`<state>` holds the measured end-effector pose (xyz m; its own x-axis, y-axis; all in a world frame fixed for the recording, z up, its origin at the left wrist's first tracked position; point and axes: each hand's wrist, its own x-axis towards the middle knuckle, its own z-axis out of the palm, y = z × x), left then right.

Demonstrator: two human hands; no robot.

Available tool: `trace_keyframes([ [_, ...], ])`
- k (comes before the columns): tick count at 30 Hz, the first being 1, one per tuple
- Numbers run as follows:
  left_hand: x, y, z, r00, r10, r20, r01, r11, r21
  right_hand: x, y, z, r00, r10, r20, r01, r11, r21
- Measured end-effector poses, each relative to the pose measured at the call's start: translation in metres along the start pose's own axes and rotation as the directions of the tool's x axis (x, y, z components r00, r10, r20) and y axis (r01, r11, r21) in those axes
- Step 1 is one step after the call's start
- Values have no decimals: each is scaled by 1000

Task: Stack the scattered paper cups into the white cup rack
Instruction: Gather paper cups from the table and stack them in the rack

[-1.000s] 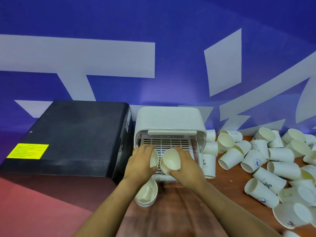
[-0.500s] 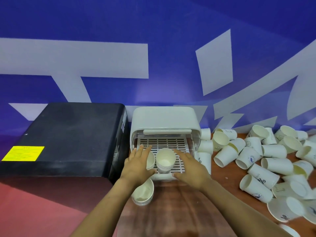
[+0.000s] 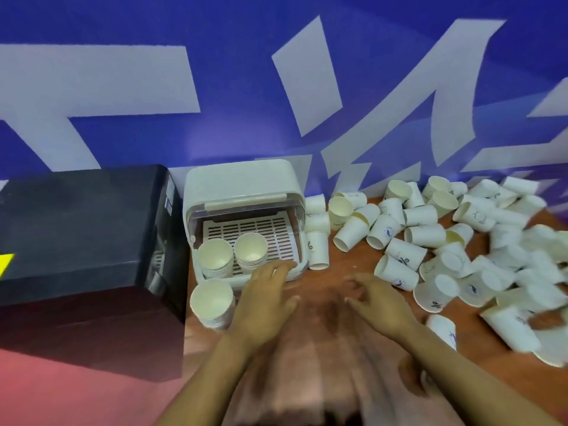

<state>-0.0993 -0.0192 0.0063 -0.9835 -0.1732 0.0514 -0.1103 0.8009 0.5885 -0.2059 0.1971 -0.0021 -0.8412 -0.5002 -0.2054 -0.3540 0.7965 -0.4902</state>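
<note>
- A blue wall (image 3: pixel 215 142) with large pale shapes fills the upper half of the view.
- A black box (image 3: pixel 83 229) with a yellow label at its left edge stands on the left, just beside the rack.
- The brown wooden table (image 3: pixel 353 262) carries everything else; its near part is blurred.
- The white cup rack (image 3: pixel 242 186) sits against the wall between the black box and the loose cups, its front open and its slatted tray showing.
- A wide heap of scattered paper cups (image 3: pixel 430 235) lies to the right of the rack, most tipped on their sides, a few upside down; the far right ones are blurred.
- Two cup stacks stand upright on the tray's front edge: the left stack (image 3: pixel 215 261) and the middle stack (image 3: pixel 250 252), side by side.
- A third stack (image 3: pixel 212 302) stands on the table just in front of the rack's left corner.
- The left hand (image 3: pixel 264 299) is empty, fingers loosely extended, fingertips near the rack's front lip; I cannot tell whether they touch it.
- The right hand (image 3: pixel 378 299) is empty too, fingers spread and relaxed above the table, near the closest loose cups.
</note>
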Motion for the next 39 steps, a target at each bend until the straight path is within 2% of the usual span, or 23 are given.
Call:
trace_keyframes([
  [6,-11,32,46,986,22,165,-29,999,40,-35,58,-15,996,88,-19,-88,996,14],
  [13,-6,94,100,962,-91,259,78,995,61,-39,133,-54,998,28,48,-27,999,-24],
  [15,-7,119,125,952,-73,298,66,997,33,-40,159,-64,994,-31,103,39,997,-72],
  [18,-5,153,159,927,-8,376,17,1000,-20,-39,196,-72,958,-126,257,175,968,-180],
  [22,-7,186,199,895,2,445,8,1000,-20,-35,228,-68,857,-325,399,457,837,-300],
  [24,-12,197,218,891,0,454,-14,1000,27,-36,235,-66,809,-370,457,529,797,-292],
  [28,-18,214,237,879,-26,477,-51,988,148,-37,245,-56,764,-448,464,594,769,-235],
  [34,-25,224,244,871,-70,487,-29,981,193,-39,244,-41,772,-457,442,581,789,-198],
  [39,-25,219,241,875,-101,474,15,983,183,-39,245,-36,825,-406,393,503,844,-185],
])
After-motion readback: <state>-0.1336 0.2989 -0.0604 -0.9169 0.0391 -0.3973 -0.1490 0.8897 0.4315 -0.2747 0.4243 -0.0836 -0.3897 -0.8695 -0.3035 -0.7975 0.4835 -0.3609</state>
